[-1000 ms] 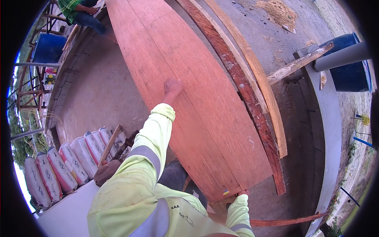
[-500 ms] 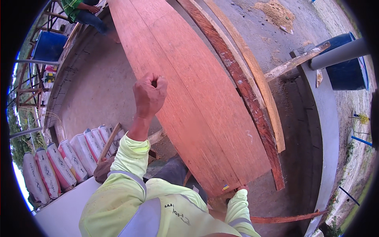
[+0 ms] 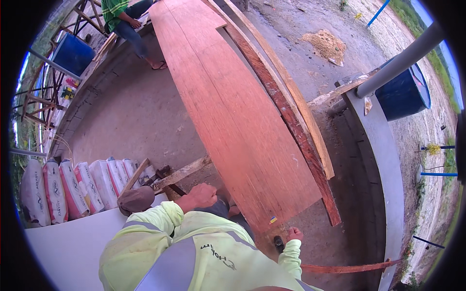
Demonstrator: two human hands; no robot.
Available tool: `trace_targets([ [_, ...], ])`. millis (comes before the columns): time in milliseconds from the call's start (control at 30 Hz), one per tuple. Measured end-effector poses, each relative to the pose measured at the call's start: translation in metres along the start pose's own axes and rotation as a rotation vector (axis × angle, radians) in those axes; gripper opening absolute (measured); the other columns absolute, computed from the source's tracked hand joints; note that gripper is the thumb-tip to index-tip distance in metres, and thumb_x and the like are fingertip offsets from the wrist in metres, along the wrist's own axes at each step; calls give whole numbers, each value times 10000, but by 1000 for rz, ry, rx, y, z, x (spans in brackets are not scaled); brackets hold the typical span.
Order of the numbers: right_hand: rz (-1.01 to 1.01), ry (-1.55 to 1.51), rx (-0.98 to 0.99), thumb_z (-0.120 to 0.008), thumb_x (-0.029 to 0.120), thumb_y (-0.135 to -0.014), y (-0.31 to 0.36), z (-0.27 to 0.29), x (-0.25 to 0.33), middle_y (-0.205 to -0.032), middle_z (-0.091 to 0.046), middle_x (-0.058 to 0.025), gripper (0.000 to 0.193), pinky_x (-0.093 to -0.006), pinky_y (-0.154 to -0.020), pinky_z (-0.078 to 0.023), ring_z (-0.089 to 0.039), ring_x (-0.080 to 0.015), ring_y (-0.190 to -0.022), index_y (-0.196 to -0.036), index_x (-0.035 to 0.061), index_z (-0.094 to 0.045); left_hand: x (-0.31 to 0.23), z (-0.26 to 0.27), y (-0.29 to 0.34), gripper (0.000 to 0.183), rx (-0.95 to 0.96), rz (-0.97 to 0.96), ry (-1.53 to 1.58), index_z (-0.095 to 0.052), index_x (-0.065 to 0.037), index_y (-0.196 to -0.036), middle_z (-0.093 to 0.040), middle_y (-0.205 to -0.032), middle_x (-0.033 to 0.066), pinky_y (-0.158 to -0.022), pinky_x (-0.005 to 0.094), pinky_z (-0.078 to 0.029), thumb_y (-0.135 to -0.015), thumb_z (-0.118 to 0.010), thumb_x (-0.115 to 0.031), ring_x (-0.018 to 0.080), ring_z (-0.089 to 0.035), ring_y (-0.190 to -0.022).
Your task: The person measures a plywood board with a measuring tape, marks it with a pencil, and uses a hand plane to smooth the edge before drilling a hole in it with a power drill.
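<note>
A long reddish plywood sheet (image 3: 233, 116) stretches away from me, with a thin dark line running lengthwise along it. My left hand (image 3: 201, 196) is closed in a fist in front of my body, left of the sheet's near part and apart from it. Whether anything is in that fist cannot be seen. Just beyond the sheet's near end, my right hand (image 3: 294, 234) is closed, its contents too small to make out. Beside it is a short dark object (image 3: 278, 244) of unclear kind. A small yellow-and-blue sticker (image 3: 273, 220) marks the sheet's near end.
Rough timber beams (image 3: 303, 133) lie along the sheet's right side. Several upright sacks (image 3: 56, 191) line the left, near a brown cap (image 3: 136, 201). A person in green (image 3: 116, 17) sits at the far left. A grey pole (image 3: 398, 60) and blue drum (image 3: 403, 89) stand right.
My left hand has come down and back from above the sheet toward my body, still closed. My right hand has drawn slightly off the sheet's near edge. The view has shifted.
</note>
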State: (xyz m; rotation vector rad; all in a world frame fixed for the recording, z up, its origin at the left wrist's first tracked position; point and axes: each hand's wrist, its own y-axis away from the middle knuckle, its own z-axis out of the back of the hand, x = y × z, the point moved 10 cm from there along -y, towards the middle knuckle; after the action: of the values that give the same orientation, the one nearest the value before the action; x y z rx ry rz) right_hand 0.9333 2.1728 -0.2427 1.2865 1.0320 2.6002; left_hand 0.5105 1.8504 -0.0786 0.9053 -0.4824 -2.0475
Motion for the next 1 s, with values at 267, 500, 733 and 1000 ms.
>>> trace_targets([
  [267, -73, -38, 800, -667, 56, -808, 136, -59, 134, -966, -636, -109, 488, -300, -562, -529, -629, -145, -699, -1272, 1, -527, 42, -8, 46, 198, -22, 41, 54, -633, -41, -781, -658, -845, 215, -736, 487, -507, -715, -580, -220, 406, -635, -838],
  [500, 115, 785, 266, -881, 218, -558, 94, 14, 42, -1168, -605, -163, 866, -380, -787, -551, -639, -286, -935, -1285, -28, -479, 52, -21, 68, 239, 98, 40, 20, -609, -57, -844, -662, -874, 179, -733, 465, -499, -705, -652, -247, 375, -634, -868],
  [733, 62, 975, -136, -895, 231, -488, 104, -8, -25, -1262, -471, -153, 958, -460, -1009, -400, -451, -385, -1184, -1317, 159, -420, 57, -22, 59, 221, 118, 19, 47, -613, -63, -825, -663, -863, 175, -704, 466, -491, -721, -643, -256, 370, -634, -854],
  [1000, 2, 1069, 15, -851, 167, -575, 65, -9, -36, -1237, -498, -164, 774, -441, -967, -442, -514, -359, -1142, -1253, 112, -483, 111, -1, 57, 219, 4, -46, 69, -615, -56, -807, -651, -787, 162, -664, 439, -480, -727, -663, -255, 334, -634, -771],
])
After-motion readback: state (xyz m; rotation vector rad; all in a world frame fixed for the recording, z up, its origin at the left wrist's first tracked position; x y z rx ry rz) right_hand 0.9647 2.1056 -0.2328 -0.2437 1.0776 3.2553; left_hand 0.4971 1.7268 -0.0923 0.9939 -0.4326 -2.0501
